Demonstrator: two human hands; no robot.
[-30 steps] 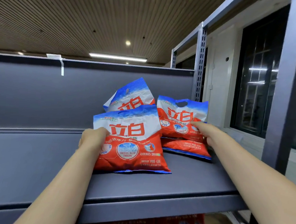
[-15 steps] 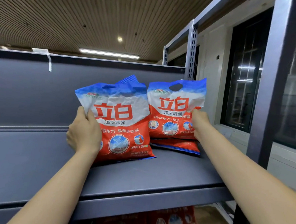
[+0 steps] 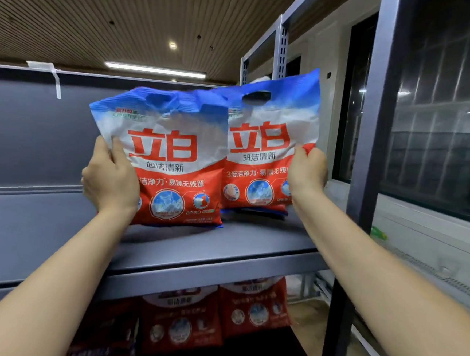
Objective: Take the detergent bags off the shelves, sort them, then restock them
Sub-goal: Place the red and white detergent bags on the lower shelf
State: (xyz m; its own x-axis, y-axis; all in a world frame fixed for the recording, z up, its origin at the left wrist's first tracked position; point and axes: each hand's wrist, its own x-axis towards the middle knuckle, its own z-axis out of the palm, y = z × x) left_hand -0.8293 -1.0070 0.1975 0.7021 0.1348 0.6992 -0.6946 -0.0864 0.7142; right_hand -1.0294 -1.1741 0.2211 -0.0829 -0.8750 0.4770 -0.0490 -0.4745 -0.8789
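Note:
Two red, white and blue detergent bags stand upright side by side on the grey shelf. My left hand grips the left bag by its left edge, thumb on the front. My right hand grips the right bag by its right edge. The right bag sits slightly behind the left one and rests on another bag lying flat, of which only a thin blue and red edge shows. Both bags have a handle hole at the top.
More detergent bags stand on the shelf below. A dark steel upright rises at the right, close to my right forearm, with windows beyond it. The shelf's grey back panel runs along the left behind a stretch of shelf bare of bags.
Both bags have been tipped up from leaning or lying to upright and drawn closer to me. The third bag behind the left one is no longer visible.

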